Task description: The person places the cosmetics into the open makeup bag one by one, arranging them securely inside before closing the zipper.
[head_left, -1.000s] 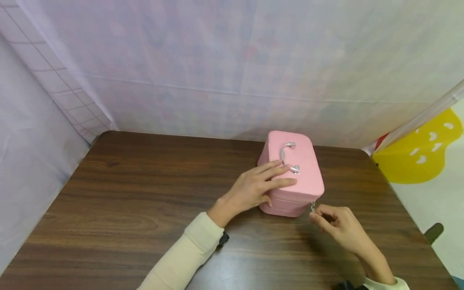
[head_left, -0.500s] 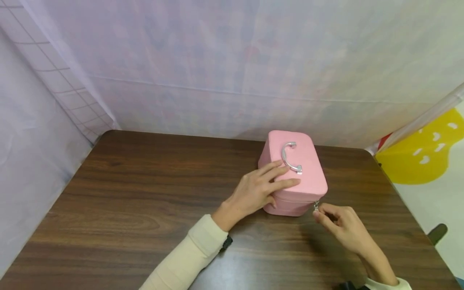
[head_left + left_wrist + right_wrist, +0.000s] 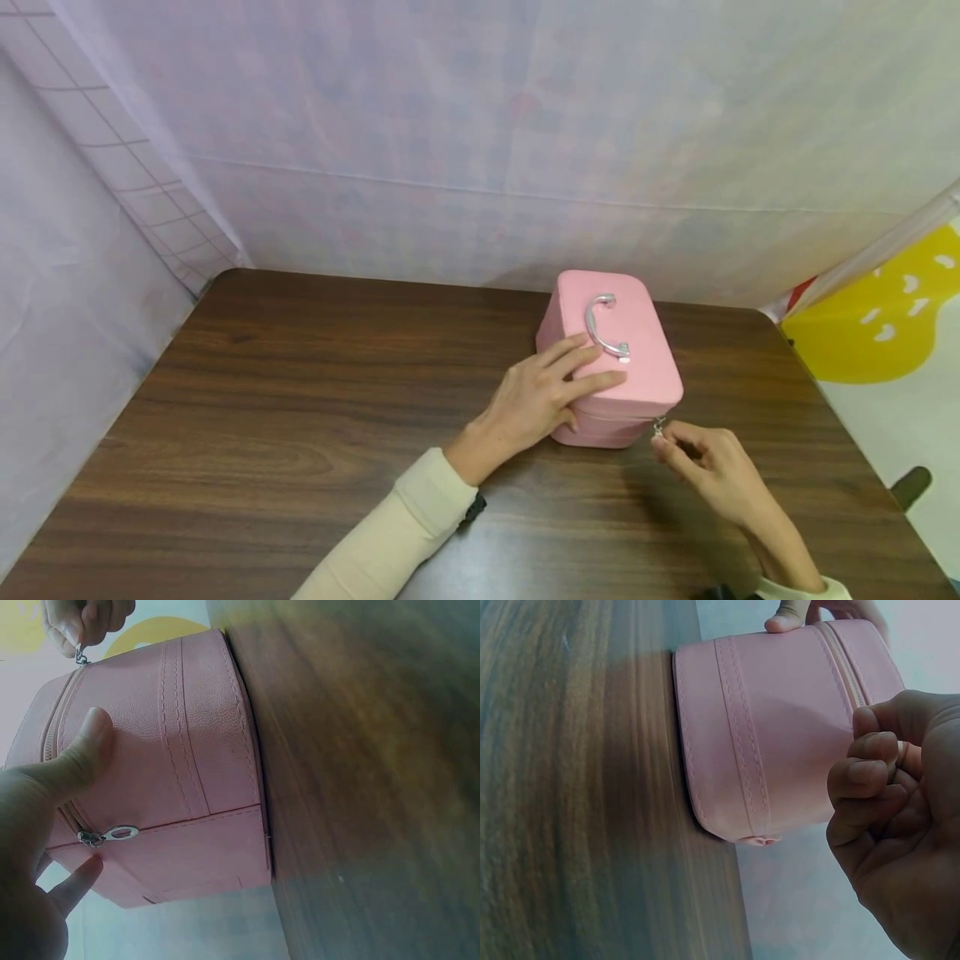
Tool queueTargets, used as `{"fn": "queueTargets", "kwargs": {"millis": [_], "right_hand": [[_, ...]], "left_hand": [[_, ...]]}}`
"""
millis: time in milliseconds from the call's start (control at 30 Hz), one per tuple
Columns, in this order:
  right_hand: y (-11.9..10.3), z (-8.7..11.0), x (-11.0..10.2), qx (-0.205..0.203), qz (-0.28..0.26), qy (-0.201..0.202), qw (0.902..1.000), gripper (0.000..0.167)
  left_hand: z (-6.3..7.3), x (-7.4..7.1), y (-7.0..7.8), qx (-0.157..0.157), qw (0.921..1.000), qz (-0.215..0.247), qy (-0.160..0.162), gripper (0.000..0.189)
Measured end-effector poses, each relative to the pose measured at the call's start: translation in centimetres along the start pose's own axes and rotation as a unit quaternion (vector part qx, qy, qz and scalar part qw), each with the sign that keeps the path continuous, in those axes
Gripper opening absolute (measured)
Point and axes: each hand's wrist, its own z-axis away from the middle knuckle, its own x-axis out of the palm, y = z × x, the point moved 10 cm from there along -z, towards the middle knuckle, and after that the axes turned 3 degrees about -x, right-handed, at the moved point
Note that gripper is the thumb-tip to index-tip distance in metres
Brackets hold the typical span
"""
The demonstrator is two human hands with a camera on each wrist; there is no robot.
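A pink zip-up vanity case with a curved silver handle stands closed on the table. My left hand rests across its lid with the fingers extended, beside the handle. The left thumb presses the side wall below the zipper, in the left wrist view. At the case's near right corner, my right hand pinches a silver zipper pull between thumb and curled fingers. Those fingers hide most of the pull in the right wrist view. A second zipper pull hangs loose near the left hand's fingertip.
The brown wooden table extends far to the left of the case. Behind its back edge hangs a pale patterned curtain. A yellow shape with white marks shows beyond the table's right edge.
Case and hands appear slightly farther right in the head view, along with the background. Both hands keep the same hold, and the case stays closed.
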Motion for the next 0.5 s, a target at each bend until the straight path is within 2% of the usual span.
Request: {"fn": "queueTargets", "kwargs": {"millis": [300, 500], "right_hand": [[-0.33, 0.03, 0.33, -0.014, -0.035, 0.003, 0.9993, 0.038], [-0.32, 0.02, 0.60, -0.014, -0.037, 0.005, 0.9992, 0.038]], "left_hand": [[0.00, -0.05, 0.14, -0.006, 1.0000, -0.002, 0.001, 0.078], [0.04, 0.06, 0.15, -0.011, 0.9999, -0.006, 0.002, 0.077]]}}
